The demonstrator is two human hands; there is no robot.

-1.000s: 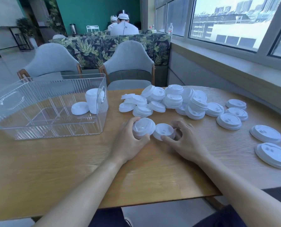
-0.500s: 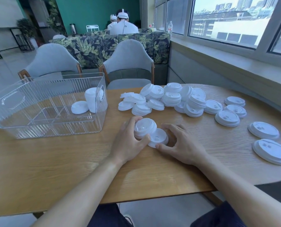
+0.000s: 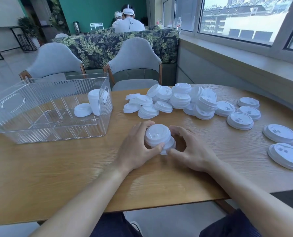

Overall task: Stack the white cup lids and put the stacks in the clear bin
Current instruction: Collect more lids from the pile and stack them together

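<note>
While the big heap of loose lids [image 3: 176, 100] still waited at the far middle of the bench [image 3: 57, 168], you were in the stacking step, mating a short stack of lids [image 3: 157, 135] with the single lid [image 3: 168, 147] tucked under its near-right edge. Your left hand [image 3: 137, 149] curled round the stack's left side, thumb pressed on its near rim, fingers wrapped behind. Your right hand [image 3: 192, 151] cupped the right side, thumb tip pinching the lower lid's near edge, fingers arched over the far side. Neither hand was spread; both closed on plastic. My read: the next move called for squaring the two rims, pressing them home, then reaching far for another lid. The clear bin [image 3: 14, 132] sat at the left, already holding one tall stack [image 3: 93, 103] and one flat lid [image 3: 82, 109] by its right wall. More lids [image 3: 279, 134] lay scattered off to the right.
</note>
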